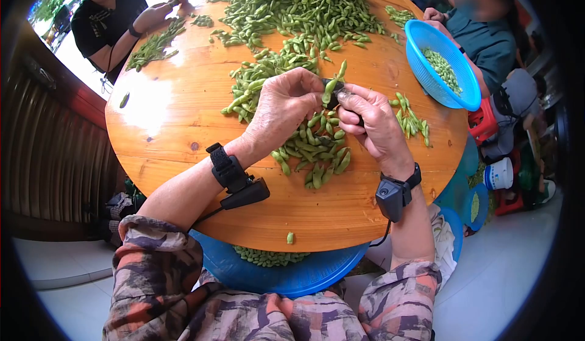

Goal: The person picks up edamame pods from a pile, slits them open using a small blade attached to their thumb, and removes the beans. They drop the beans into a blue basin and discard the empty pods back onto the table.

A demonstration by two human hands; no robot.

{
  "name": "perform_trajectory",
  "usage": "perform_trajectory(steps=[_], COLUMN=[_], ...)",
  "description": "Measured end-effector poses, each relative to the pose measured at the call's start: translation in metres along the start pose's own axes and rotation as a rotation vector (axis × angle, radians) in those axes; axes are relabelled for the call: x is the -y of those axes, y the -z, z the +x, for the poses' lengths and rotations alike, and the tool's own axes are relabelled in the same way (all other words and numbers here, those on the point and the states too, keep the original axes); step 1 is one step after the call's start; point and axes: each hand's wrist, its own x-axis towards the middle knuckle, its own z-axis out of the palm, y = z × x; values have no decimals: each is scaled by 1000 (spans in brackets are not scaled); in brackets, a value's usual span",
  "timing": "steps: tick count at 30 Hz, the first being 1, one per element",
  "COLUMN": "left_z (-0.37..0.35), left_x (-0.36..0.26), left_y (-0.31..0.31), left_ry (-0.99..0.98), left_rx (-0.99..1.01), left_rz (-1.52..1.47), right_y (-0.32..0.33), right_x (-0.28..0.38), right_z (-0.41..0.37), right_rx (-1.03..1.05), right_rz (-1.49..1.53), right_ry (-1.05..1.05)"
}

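Both hands work above the round wooden table (183, 115), just inside its near edge. Left hand (283, 106) and right hand (372, 121) pinch one soybean pod (332, 87), fingertips closed on it, pod upright between them.

Judgement: the pod opens best with thumb pressure along the seam, held low over the table.

Loose pod pile (317, 149) lies on the table beneath the hands. Blue basin (292, 277) sits under the table's near edge. Bare wood on the table's left side gives elbow room.

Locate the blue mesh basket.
Head view, upper right: the blue mesh basket leans at the round table's far-right edge, before a seated person in teal.
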Motion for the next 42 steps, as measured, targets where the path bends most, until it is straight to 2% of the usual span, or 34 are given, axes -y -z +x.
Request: perform_trajectory(steps=[3, 6, 8, 10, 12, 14, 15, 18, 20, 21, 23, 25, 27, 28, 31, 32, 33, 34, 35, 36, 37, 39, 42], left_z=[0, 0, 2, 3, 4, 6, 7, 7, 6, 6, 4, 4, 2, 2, 1, 3, 3, 3, 2, 1, 0, -2, -1], left_x=[-1, 0, 7, 11, 14, 14, 13, 7, 2, 1, 0, -1, -5, -7, -9, -6, -3, 0, 3, 5, 6, 7, 10], left_y=[1, 1, 4, 3, 3, 4, 5, 4, 1, 2, 4, 2, -1, -1, 0, 1, 2, 3, 2, 2, 1, -2, 5], left_ry=[5, 57, 175, 215, 255, 250, 250, 270, 192, 195, 109, 70, -116, -115, -81, 15, 109, 109, 138, 167, 167, 164, 148], left_rx=[15, 24, 57, 60, 62, 187, 187, 164, 153, 154, 151, 149, 59, 58, 82, 109, 135, 135, 123, 108, 105, 15, 59], left_rz=[32, -89, -473, -556, -640, -754, -754, -666, -270, -269, 130, 155, 535, 534, 554, 396, 238, 236, 83, -69, -69, -282, -301], right_y=[-2, -5, -3, 0, 2, 1, 1, -3, -9, -11, -12, -13, -15, -16, -19, -16, -12, -10, -12, -15, -19, -24, -28], right_x=[-2, -2, -4, -5, -5, -4, -3, -5, -4, -5, -10, -11, -11, -11, -14, -19, -26, -31, -32, -33, -34, -37, -38], right_z=[0, -1, 1, 2, 3, 2, 1, 2, -2, -4, -5, -6, -7, -7, -6, -3, 1, 3, 3, 2, 2, 2, 2], right_rx=[-32, -46, -37, -28, 39, 36, 33, -5, -41, -76, -92, -129, -163, -197, -252, -253, -284, -314, -313, -332, -348, -340, -325], right_rz=[-87, -96, -59, -21, 155, 160, 163, 10, -75, -161, -187, -317, -426, -537, -609, -610, -748, -885, -886, -1037, -1184, -1226, -1261], right_ry=[17, 34, 36, 37, 25, 17, 6, 49, 48, 47, 52, 113, 128, 143, 158, 157, 297, 440, 438, 577, 719, 759, 826])
